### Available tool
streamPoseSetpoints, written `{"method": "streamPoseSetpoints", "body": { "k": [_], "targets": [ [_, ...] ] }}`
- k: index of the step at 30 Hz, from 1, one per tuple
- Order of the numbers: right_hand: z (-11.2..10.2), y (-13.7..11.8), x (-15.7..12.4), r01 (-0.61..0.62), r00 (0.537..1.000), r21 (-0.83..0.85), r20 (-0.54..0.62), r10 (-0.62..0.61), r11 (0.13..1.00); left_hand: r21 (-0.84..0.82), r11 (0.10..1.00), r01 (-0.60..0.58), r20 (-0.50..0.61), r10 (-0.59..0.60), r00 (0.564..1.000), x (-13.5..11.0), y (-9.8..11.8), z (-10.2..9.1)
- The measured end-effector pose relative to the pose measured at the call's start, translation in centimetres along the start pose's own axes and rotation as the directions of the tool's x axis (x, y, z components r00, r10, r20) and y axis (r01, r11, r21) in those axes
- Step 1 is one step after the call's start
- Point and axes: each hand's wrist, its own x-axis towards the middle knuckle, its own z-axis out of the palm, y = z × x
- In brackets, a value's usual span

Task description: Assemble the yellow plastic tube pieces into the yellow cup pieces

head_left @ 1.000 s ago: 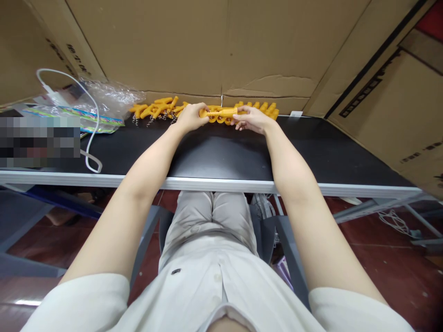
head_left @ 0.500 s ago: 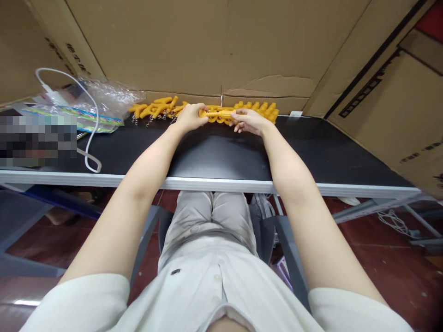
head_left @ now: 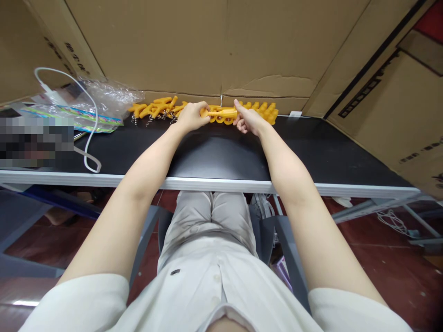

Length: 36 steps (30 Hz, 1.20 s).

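Note:
Near the back of the table, my left hand (head_left: 191, 116) pinches one end of a yellow plastic piece (head_left: 223, 113) between thumb and fingers. The piece lies level, with a rounded end, a thin stem and a wider ribbed barrel to the right. My right hand (head_left: 250, 120) is at the barrel's right end, its thumb raised above and its fingers curled below. Behind it, a row of yellow cylindrical parts (head_left: 266, 112) stands against the cardboard. Left of my left hand lie yellow branched parts (head_left: 157, 107), with small metal springs (head_left: 149, 121) in front of them.
A cardboard wall (head_left: 166, 50) rises behind the black tabletop (head_left: 218, 152), and another cardboard panel (head_left: 391, 101) stands on the right. At the left lie clear plastic bags (head_left: 110, 99) and a white cable (head_left: 94, 110). A metal edge strip (head_left: 221, 185) runs along the front.
My right thumb has lifted from the front of the barrel to above its end, and more of the barrel shows. My left hand has stayed in place with its grip.

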Motion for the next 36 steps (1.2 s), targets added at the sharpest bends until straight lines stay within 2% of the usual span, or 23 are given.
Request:
{"method": "streamPoseSetpoints", "body": {
  "k": [2,5,11,24,36],
  "targets": [
    [-0.2,-0.4,-0.7,-0.032,0.997,0.023,0.068,0.030,0.999,-0.001,1.000,0.013,0.010,-0.013,1.000,0.0,0.2,-0.1],
    [-0.6,-0.7,-1.4,0.005,0.992,0.115,0.123,-0.020,0.993,0.001,1.000,0.010,0.007,-0.010,1.000,-0.1,0.3,-0.2],
    [-0.6,-0.9,-1.6,0.051,0.996,0.134,0.060,-0.059,0.990,0.010,1.000,0.018,0.020,-0.018,1.000,0.1,0.0,0.0],
    [-0.2,-1.1,-1.6,0.100,0.993,0.096,0.045,-0.105,0.990,-0.005,1.000,-0.003,0.002,0.003,1.000,0.1,-0.1,0.1],
    [0.1,-1.2,-1.5,0.096,0.995,0.071,0.013,-0.097,0.993,0.008,1.000,-0.008,-0.007,0.008,1.000,0.2,-0.3,0.3]
  ]
}}
